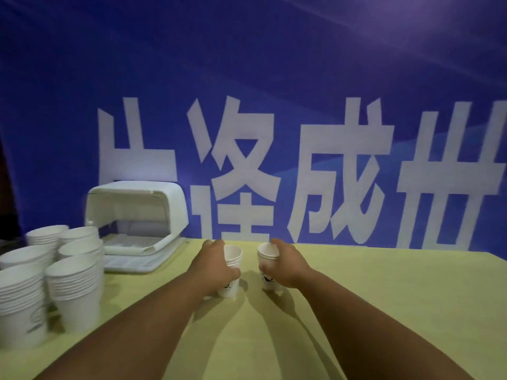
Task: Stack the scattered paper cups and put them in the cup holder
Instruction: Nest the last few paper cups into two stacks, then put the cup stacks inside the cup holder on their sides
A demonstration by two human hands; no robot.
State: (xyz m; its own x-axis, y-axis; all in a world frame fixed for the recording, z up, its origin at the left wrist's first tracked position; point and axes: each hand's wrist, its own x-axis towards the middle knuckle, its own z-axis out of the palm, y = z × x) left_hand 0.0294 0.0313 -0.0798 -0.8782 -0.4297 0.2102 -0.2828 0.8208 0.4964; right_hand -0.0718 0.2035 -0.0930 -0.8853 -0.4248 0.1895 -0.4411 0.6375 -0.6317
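1. Paper cups [233, 256] — two short stacks on the table [384, 297]: the left hand [216, 267] grips one, the right hand [285, 266] the other.
2. Taller stacks [74, 286] stand left, beside the open cup holder [153, 198] — contents blurred, probably unfilled; loading is yet to do.

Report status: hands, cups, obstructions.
Left hand grips left cup stack, right hand grips right cup stack; both upright on table. Cup holder open, back left. Taller cup stacks crowd its near side.

Blue banner [274, 64]: big white Chinese characters, 成 legible; print on cups [232, 255] unreadable.
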